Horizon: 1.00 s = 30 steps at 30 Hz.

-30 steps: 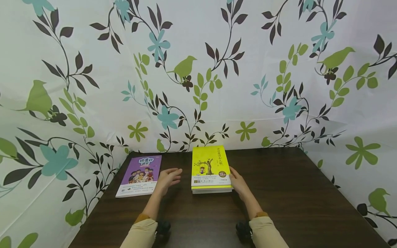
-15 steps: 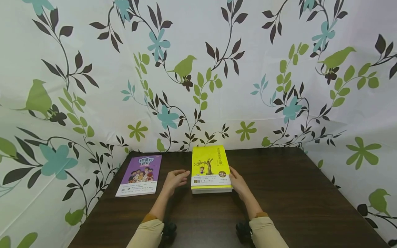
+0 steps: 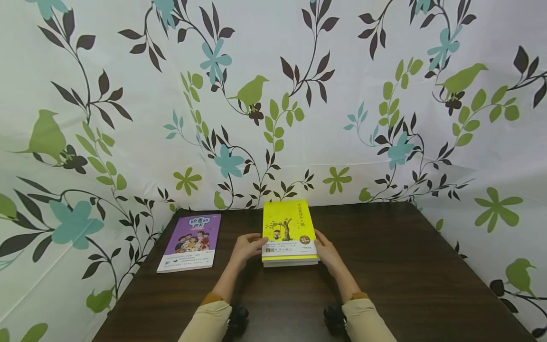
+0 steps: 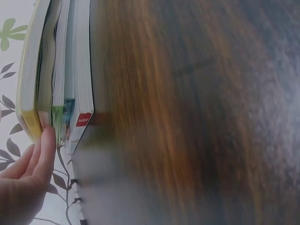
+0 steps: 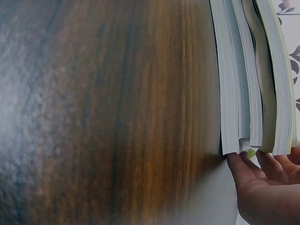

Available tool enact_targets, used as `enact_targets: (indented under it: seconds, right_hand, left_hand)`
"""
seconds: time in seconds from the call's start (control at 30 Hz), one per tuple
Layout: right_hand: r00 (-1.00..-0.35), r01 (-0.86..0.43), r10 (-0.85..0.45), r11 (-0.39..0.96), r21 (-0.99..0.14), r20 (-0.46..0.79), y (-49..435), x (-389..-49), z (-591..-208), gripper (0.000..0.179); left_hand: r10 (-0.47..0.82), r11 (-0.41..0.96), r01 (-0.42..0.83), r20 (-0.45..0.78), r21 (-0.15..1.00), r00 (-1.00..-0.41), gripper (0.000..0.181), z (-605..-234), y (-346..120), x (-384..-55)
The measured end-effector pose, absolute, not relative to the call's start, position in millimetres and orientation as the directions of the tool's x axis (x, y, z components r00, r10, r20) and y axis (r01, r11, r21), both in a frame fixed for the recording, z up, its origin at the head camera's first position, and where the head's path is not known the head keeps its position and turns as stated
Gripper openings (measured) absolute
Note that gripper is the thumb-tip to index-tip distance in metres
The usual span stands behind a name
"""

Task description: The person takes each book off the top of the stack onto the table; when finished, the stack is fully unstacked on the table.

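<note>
A stack of several books lies at mid-table, topped by a yellow book [image 3: 288,221] with a tree and swing picture. My left hand [image 3: 247,249] is at the stack's left side, its fingertips touching the yellow book's edge in the left wrist view. On the opposite side, my right hand [image 3: 328,251] rests its fingertips along the page edges; the right wrist view shows the fingers [image 5: 269,166] spread over several books' edges. The lower books [image 4: 83,70] are seen only by their edges. Part of each thumb is hidden.
A purple book [image 3: 191,242] with cartoon children lies flat at the left side of the dark wooden table [image 3: 406,270]. Behind the table hangs a white cloth [image 3: 295,152] printed with leaves and birds.
My left hand has moved right, from beside the purple book to the left side of the stack. My right hand has stayed on the stack's right side. The books look unmoved.
</note>
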State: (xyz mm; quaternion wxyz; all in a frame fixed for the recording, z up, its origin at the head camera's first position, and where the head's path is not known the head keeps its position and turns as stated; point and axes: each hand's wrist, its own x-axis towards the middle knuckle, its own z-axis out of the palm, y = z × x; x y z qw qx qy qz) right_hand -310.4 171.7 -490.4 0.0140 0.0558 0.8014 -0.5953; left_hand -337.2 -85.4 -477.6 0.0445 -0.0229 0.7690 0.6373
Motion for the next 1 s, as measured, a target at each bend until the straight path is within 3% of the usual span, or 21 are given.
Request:
enact_targets:
  seconds: [0.17,0.4,1.0]
  right_hand:
    - [-0.994,0.104,0.074,0.284,-0.953,-0.086,172.3,-311.0,-489.6,0.052]
    - [-0.993,0.109,0.072,0.278,-0.954,-0.092,172.4,-310.7,-489.6,0.052]
    - [-0.986,0.16,0.069,0.183,-0.97,-0.15,170.9,-313.1,-492.8,0.055]
  left_hand:
    - [-0.016,0.237,-0.08,-0.079,0.968,-0.997,0.063,-480.2,-79.4,-339.4]
    - [-0.052,0.42,-0.066,-0.049,0.905,-0.997,0.064,-487.2,-71.9,-338.1]
    - [-0.13,0.457,-0.083,-0.026,0.886,-0.991,0.047,-484.3,-68.0,-338.2]
